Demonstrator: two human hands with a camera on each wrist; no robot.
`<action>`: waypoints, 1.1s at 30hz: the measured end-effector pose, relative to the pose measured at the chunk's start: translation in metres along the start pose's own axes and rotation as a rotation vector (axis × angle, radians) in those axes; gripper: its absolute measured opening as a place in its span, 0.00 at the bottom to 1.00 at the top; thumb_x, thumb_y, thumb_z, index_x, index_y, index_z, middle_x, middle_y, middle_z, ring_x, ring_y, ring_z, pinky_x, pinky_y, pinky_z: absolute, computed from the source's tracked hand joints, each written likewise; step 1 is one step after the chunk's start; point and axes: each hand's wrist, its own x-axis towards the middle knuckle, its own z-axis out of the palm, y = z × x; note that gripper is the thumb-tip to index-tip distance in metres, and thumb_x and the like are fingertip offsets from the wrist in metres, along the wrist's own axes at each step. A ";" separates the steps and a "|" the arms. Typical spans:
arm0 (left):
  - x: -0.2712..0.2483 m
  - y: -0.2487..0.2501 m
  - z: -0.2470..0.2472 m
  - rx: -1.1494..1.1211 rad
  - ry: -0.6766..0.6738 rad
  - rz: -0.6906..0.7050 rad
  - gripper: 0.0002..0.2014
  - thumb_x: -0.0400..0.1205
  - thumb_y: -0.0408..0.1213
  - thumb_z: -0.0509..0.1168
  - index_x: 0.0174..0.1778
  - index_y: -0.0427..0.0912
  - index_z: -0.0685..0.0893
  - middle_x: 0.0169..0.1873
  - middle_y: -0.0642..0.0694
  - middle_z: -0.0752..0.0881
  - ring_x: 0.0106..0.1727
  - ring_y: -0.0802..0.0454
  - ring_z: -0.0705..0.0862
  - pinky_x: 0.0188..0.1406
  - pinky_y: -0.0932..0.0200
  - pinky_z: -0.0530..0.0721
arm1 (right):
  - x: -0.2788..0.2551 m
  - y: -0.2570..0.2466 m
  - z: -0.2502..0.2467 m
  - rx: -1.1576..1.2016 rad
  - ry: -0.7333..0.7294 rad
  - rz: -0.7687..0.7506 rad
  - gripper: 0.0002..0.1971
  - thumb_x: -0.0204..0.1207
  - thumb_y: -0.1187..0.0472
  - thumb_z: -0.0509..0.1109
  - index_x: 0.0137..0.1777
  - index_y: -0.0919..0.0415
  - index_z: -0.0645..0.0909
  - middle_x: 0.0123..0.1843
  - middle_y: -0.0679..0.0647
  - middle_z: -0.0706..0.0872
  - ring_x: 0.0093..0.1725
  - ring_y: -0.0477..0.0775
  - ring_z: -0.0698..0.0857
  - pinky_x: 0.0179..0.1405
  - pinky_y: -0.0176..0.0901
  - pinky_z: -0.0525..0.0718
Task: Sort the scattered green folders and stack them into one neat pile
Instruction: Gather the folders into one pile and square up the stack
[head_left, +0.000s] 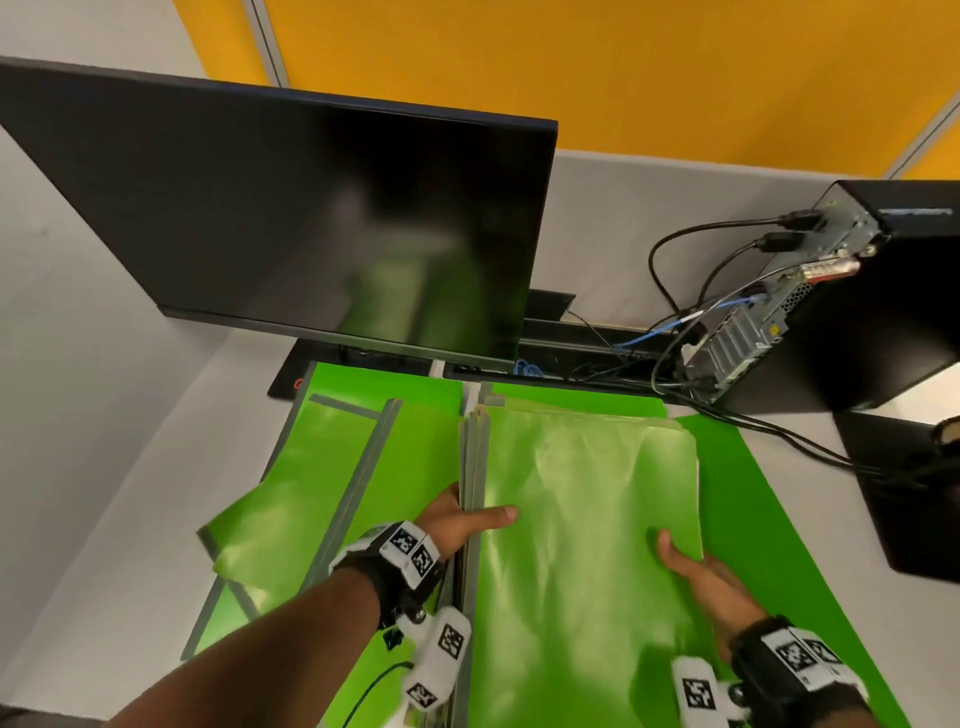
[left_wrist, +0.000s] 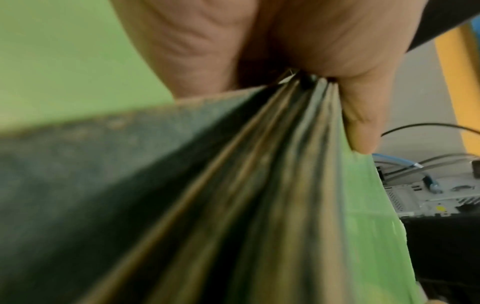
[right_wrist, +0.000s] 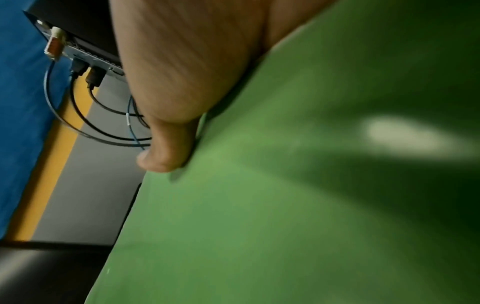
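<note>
A stack of green folders (head_left: 582, 519) with grey spines is held a little above the desk between both hands. My left hand (head_left: 462, 519) grips its spine edge, thumb on top and fingers hidden below; the left wrist view shows the layered spines (left_wrist: 259, 185) pinched in the hand (left_wrist: 324, 51). My right hand (head_left: 696, 571) grips the stack's right edge, thumb on the top cover (right_wrist: 285, 205), fingers hidden under it. Loose green folders (head_left: 311, 467) lie fanned out to the left, and another green folder (head_left: 779, 519) lies flat under the stack on the right.
A dark monitor (head_left: 291, 218) stands close behind the folders. A black computer case (head_left: 872, 296) with several plugged cables (head_left: 675, 332) sits at the back right, near a black object (head_left: 904, 493) at the right edge. The grey desk (head_left: 104, 467) shows at the left.
</note>
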 end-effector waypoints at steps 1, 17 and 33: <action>-0.009 0.013 0.001 0.022 -0.005 -0.018 0.39 0.75 0.45 0.72 0.78 0.38 0.62 0.72 0.42 0.73 0.69 0.45 0.73 0.56 0.62 0.65 | 0.002 -0.002 0.002 -0.016 0.034 0.004 0.78 0.31 0.22 0.76 0.83 0.53 0.48 0.83 0.59 0.60 0.80 0.63 0.62 0.77 0.65 0.60; 0.028 0.016 -0.036 0.541 0.456 0.206 0.41 0.72 0.56 0.71 0.78 0.43 0.65 0.72 0.41 0.66 0.75 0.41 0.66 0.74 0.50 0.67 | -0.004 -0.029 0.015 -0.283 0.122 0.184 0.59 0.54 0.18 0.60 0.81 0.55 0.58 0.81 0.65 0.62 0.76 0.72 0.66 0.66 0.71 0.69; 0.029 -0.035 -0.106 0.632 0.473 -0.154 0.37 0.71 0.55 0.73 0.68 0.37 0.70 0.61 0.38 0.80 0.60 0.39 0.82 0.52 0.51 0.81 | -0.009 -0.019 0.021 -0.275 0.237 0.116 0.59 0.56 0.19 0.60 0.80 0.61 0.60 0.80 0.68 0.63 0.75 0.71 0.68 0.69 0.69 0.67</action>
